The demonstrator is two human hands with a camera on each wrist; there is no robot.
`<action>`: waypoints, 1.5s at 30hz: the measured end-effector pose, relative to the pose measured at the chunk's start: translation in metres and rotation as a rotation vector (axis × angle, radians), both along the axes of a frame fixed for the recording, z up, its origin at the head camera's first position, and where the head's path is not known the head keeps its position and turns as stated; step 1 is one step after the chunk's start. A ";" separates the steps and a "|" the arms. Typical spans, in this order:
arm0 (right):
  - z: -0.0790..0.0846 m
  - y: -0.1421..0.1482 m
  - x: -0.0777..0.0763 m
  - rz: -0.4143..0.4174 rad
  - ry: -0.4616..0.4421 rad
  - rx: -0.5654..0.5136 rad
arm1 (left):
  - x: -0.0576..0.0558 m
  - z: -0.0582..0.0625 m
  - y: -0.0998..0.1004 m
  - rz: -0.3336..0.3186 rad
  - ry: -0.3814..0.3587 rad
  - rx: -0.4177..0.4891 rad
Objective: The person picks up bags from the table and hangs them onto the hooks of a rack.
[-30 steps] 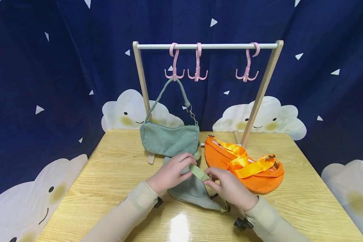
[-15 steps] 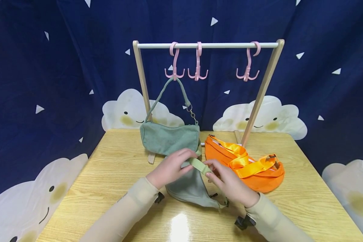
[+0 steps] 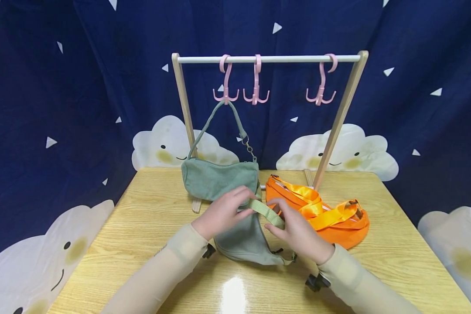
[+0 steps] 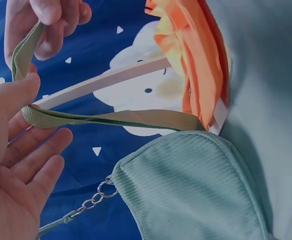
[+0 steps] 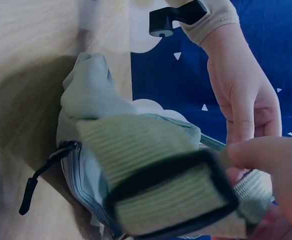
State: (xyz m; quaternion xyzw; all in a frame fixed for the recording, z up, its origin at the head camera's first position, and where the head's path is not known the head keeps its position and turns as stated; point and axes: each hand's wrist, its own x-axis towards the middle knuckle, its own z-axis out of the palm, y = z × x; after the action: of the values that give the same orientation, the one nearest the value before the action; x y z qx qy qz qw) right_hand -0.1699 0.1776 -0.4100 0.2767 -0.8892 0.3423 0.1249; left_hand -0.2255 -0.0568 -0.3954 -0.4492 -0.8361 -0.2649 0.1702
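So, green strap between fingers

Pale green strap: ribbed woven webbing, matt. Buckle on it: black, smooth, plastic-looking. From strap in head view: grey-green bag at seven o'clock, matt cloth; hanging bag at ten, ridged corduroy, chain shiny metal; orange bag at three, smooth cloth, its band satin-glossy; pink hook at twelve, smooth plastic. Desk: glossy grained wood.
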 end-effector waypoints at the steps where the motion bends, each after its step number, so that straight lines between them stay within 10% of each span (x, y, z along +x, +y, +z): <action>1: 0.001 0.001 -0.001 -0.010 0.019 0.001 | -0.001 0.001 0.000 0.003 0.001 0.007; 45: 0.091 0.045 -0.033 -0.078 0.190 -0.005 | -0.031 0.069 0.017 -0.026 -0.072 0.163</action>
State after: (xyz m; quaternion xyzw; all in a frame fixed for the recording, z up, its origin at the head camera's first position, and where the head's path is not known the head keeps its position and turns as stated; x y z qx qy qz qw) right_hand -0.2033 0.2227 -0.3189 0.2729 -0.8825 0.3115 0.2228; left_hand -0.2563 -0.0399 -0.3260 -0.4347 -0.8115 -0.3502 0.1729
